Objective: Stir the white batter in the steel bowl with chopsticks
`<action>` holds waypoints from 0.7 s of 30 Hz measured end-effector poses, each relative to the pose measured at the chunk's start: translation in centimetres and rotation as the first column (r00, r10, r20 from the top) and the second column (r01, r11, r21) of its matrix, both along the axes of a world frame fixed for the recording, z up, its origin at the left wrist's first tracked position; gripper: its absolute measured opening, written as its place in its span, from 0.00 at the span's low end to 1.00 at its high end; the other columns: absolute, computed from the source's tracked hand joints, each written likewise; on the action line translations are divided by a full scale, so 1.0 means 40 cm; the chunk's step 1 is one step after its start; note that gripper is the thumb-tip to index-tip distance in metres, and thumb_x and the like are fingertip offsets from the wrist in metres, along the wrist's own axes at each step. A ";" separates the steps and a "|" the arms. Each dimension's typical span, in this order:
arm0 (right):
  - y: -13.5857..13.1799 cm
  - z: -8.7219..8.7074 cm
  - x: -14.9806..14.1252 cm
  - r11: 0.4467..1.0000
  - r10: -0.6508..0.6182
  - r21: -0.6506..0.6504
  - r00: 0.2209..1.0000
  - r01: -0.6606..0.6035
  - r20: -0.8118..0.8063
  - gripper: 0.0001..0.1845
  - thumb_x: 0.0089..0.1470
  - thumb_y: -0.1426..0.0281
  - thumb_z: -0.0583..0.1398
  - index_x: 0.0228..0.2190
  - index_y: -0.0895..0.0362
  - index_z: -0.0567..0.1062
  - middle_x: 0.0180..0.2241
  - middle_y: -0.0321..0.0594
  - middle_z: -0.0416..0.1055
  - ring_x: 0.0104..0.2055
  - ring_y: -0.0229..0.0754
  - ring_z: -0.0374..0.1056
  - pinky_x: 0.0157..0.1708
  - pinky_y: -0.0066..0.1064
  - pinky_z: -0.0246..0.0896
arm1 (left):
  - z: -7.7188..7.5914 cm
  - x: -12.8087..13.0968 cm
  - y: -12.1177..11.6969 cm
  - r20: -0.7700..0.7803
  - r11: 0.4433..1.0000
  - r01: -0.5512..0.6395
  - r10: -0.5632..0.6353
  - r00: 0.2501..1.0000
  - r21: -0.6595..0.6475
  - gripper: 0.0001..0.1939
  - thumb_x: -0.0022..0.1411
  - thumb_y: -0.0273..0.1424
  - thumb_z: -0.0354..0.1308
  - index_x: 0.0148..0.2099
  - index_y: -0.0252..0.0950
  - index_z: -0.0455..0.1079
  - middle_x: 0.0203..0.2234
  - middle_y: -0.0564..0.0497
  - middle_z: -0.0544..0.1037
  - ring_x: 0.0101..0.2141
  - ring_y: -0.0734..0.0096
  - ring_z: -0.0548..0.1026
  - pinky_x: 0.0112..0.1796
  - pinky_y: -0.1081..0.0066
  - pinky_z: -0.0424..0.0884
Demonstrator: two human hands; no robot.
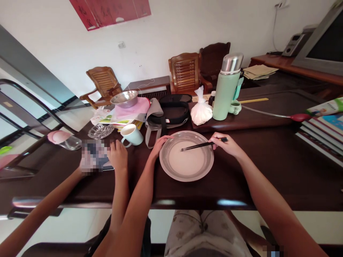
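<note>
A round metal basin [187, 176] holding a whitish liquid sits on the dark table [268, 171] in front of me. My left hand [158, 145] grips the basin's left rim, fingers curled over it. My right hand [225, 144] is closed on a pair of black chopsticks [199, 145], whose tips reach over the liquid. To my left, another person's two hands [118, 154] hold a blurred phone [95, 156].
Behind the basin stand a light blue mug [132, 135], a black bag [173, 112], a tied white plastic bag [200, 111] and a green thermos [226, 89]. A metal bowl [124, 98], glass dish [101, 131], books [324, 125] and wooden chairs [184, 73] lie around.
</note>
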State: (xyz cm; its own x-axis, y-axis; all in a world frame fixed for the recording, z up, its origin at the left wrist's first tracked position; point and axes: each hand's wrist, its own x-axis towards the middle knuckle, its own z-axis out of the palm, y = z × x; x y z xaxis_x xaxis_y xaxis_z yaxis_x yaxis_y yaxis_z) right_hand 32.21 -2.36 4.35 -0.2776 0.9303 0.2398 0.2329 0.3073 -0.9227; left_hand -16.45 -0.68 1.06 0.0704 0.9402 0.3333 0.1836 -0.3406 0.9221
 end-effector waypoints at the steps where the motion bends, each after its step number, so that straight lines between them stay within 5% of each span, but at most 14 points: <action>1: 0.000 0.001 0.003 0.999 -0.038 0.012 0.999 0.038 -0.011 0.20 0.54 0.52 0.58 0.26 0.56 0.75 0.17 0.35 0.69 0.24 0.39 0.66 0.31 0.31 0.60 | 0.004 0.005 -0.001 0.002 1.000 0.009 -0.009 1.000 -0.007 0.18 0.68 0.35 0.41 0.49 0.47 0.72 0.48 0.51 0.75 0.57 0.52 0.64 0.55 0.46 0.62; 4: -0.002 0.004 0.009 0.995 -0.099 0.005 0.994 0.099 -0.054 0.22 0.56 0.52 0.56 0.23 0.56 0.74 0.14 0.34 0.65 0.21 0.38 0.65 0.31 0.31 0.61 | 0.011 0.012 0.000 0.014 1.000 0.011 -0.011 1.000 -0.015 0.17 0.67 0.35 0.43 0.44 0.48 0.74 0.45 0.52 0.77 0.56 0.54 0.66 0.54 0.50 0.65; 10: 0.001 -0.007 -0.008 0.997 0.070 -0.039 0.997 -0.069 0.022 0.20 0.53 0.52 0.58 0.28 0.57 0.76 0.20 0.36 0.70 0.24 0.39 0.67 0.28 0.30 0.60 | 0.014 0.000 0.006 0.027 0.998 -0.043 0.042 0.999 0.043 0.13 0.66 0.33 0.47 0.43 0.50 0.73 0.46 0.55 0.75 0.59 0.57 0.62 0.57 0.50 0.60; 16: 0.000 0.003 0.015 0.992 -0.127 0.007 0.991 0.127 -0.053 0.23 0.55 0.51 0.56 0.22 0.56 0.75 0.14 0.35 0.65 0.20 0.39 0.64 0.30 0.32 0.60 | 0.016 -0.014 0.015 -0.034 1.000 -0.004 0.004 0.999 -0.014 0.12 0.65 0.33 0.47 0.39 0.50 0.72 0.45 0.55 0.75 0.58 0.60 0.62 0.56 0.53 0.63; 21: -0.007 0.006 -0.006 0.998 0.048 -0.029 0.998 -0.047 0.033 0.21 0.53 0.52 0.58 0.26 0.57 0.77 0.19 0.37 0.69 0.23 0.39 0.66 0.29 0.31 0.60 | 0.027 -0.018 0.019 -0.089 0.997 0.023 -0.029 0.996 -0.077 0.12 0.66 0.34 0.46 0.35 0.48 0.71 0.43 0.56 0.76 0.57 0.63 0.65 0.55 0.55 0.65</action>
